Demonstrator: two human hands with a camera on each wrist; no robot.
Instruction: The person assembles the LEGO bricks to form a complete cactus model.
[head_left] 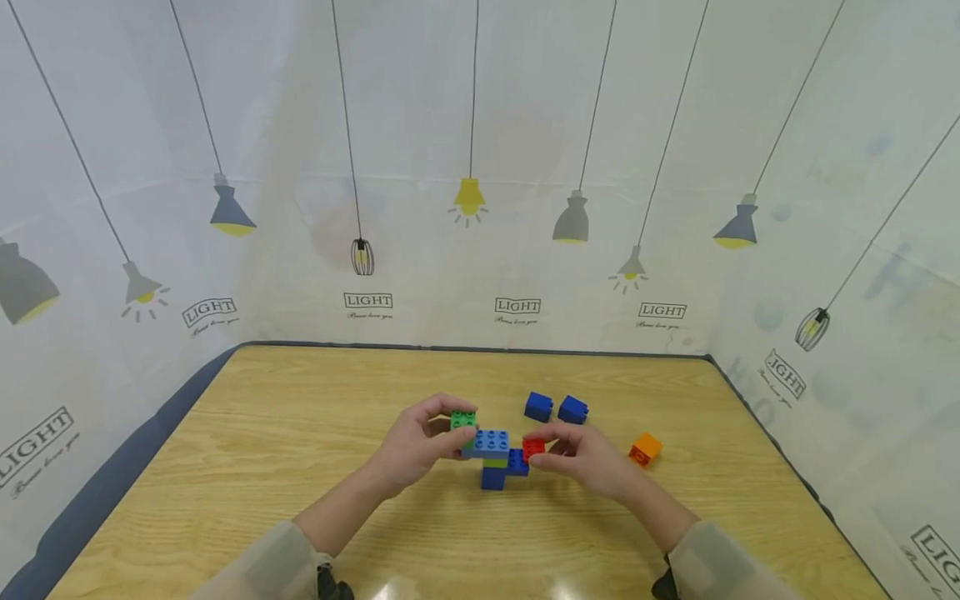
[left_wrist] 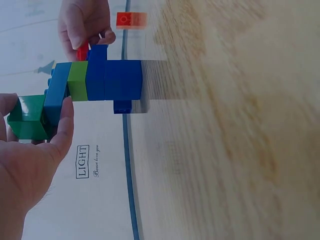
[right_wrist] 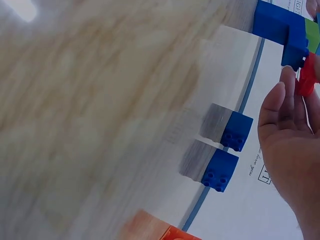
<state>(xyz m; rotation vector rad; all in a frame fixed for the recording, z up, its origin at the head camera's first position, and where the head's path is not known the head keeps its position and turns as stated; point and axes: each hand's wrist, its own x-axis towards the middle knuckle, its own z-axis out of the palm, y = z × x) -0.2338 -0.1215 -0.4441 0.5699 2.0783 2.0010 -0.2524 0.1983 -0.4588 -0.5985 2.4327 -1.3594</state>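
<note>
A small stack of toy building bricks stands on the table (head_left: 360,533) between both hands. It has a blue brick (head_left: 492,478) at the bottom, a lime-green brick (left_wrist: 78,81) above and a light-blue brick (head_left: 492,443) on top. Another dark-blue brick (head_left: 517,463) juts out to the right. My left hand (head_left: 415,446) grips the green brick (left_wrist: 30,117) at the stack's upper left, its fingers also touching the light-blue brick. With thumb and fingers, my right hand (head_left: 592,460) pinches a red brick (head_left: 533,450) at the jutting brick; whether they are joined I cannot tell.
Behind the right hand, two loose blue bricks, one on the left (head_left: 538,407) and one on the right (head_left: 573,409), lie side by side. Farther right is an orange brick (head_left: 646,449). A lamp-patterned white cloth (head_left: 420,325) encloses the table's back and sides.
</note>
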